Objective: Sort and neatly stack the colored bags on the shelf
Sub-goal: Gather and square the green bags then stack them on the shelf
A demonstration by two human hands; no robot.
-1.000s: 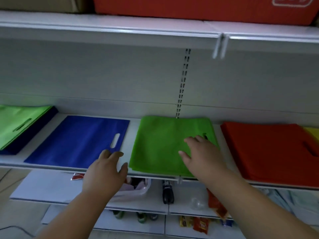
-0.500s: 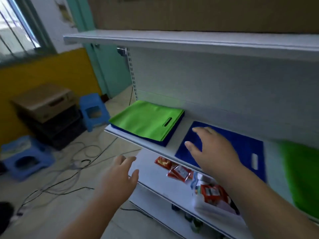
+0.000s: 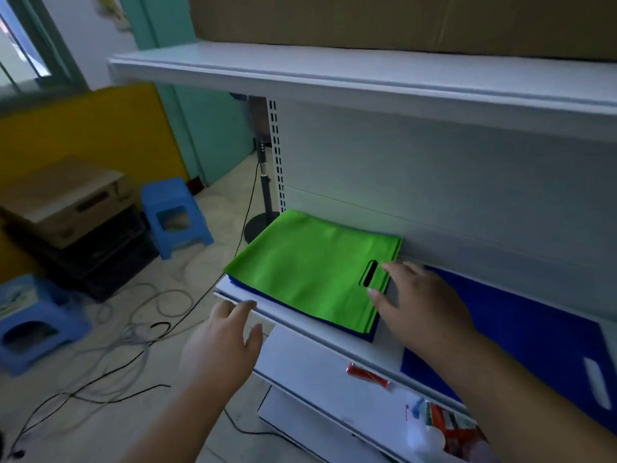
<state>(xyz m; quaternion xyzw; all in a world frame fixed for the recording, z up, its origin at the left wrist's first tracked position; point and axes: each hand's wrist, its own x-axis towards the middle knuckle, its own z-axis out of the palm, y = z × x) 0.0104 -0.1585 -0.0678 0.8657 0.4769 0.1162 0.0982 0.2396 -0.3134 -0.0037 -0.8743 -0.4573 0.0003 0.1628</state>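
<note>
Lying flat at the left end of the shelf [image 3: 300, 315], the green bag [image 3: 310, 275] covers nearly all of a dark blue bag [image 3: 364, 334] beneath it, of which only a thin strip along the front and right edges shows. The green bag's long axis runs along the shelf, and its slot handle points right, toward the right hand [image 3: 420, 305]. That hand is spread with fingers straight, its fingertips at the handle end of the green bag, gripping nothing; whether they press the cloth is hard to tell. A second blue bag [image 3: 534, 335] lies further right, partly hidden by the right forearm and cut off at the picture's edge. The left hand [image 3: 223, 342] hovers spread and empty just before the shelf's front edge. Packets on the lower shelf [image 3: 317, 372] are blurred.
</note>
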